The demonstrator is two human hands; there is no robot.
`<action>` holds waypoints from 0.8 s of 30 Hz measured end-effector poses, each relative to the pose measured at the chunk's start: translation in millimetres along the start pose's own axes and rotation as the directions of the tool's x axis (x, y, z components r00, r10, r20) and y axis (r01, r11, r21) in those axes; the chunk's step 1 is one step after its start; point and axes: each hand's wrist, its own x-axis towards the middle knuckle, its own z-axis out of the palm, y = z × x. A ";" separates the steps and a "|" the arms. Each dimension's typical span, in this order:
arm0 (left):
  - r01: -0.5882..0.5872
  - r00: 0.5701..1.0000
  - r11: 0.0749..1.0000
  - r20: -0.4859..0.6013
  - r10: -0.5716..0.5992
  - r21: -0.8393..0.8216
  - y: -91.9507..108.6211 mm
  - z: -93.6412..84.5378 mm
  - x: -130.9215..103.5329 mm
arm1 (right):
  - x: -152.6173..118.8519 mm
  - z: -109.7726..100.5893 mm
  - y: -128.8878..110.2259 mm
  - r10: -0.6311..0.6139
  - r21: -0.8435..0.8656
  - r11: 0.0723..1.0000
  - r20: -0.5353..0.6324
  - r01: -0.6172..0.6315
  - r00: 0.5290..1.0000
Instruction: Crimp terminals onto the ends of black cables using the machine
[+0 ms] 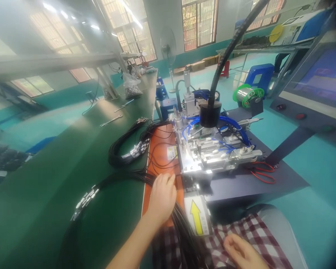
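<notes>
My left hand [162,194] reaches over the orange board at the machine's front edge. Its thumb and fingers are pinched on a thin black cable, mostly hidden by the fingers. Beneath this wrist a thick bundle of black cables [184,235] runs down across my lap. My right hand [242,250] hovers above the checked cloth on my lap, fingers loosely curled, a gap by the thumb and nothing visible in it. Just ahead stands the bench machine [212,149] with metal slides and blue air tubes. A coiled bundle of black cables [116,149] with silvery ends lies left of the board.
Another cable bundle [86,198] with shiny ends curves over the green table [53,168]. A black flexible arm [225,59] hangs above the machine. A monitor panel with buttons [299,116] stands at right, near a green-flanged wire spool [245,95]. A yellow arrow label [196,216] faces me.
</notes>
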 end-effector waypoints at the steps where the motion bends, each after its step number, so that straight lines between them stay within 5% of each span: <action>1: -0.005 1.000 1.000 0.003 0.005 -0.002 -0.3 0.0 0.2 | -0.6 1.1 -3.2 0.007 0.000 1.000 0.006 -0.007 1.000; 5: -0.052 0.998 0.998 0.039 0.053 -0.022 -1.9 -4.8 -4.2 | -8.8 5.1 -24.8 0.010 -0.061 0.998 0.000 -0.010 1.000; 9: -0.152 0.981 0.985 0.108 0.160 -0.079 -3.6 -19.9 -20.9 | -22.8 7.2 -55.6 -0.040 -0.094 0.994 0.139 0.053 0.990; 13: -0.323 0.921 0.942 0.202 0.335 -0.088 -5.5 -32.8 -34.1 | -32.9 12.9 -83.5 -0.009 -0.128 0.991 0.293 0.048 0.956; 17: -0.351 0.902 0.930 0.230 0.366 -0.106 -8.2 -34.9 -28.6 | -33.9 21.0 -93.7 -0.013 -0.163 0.984 0.362 0.077 0.932; 24: -0.587 0.807 0.803 0.006 0.591 -0.106 -26.1 -31.9 -23.8 | -33.3 22.0 -93.2 -0.103 -0.056 0.989 0.428 0.140 0.898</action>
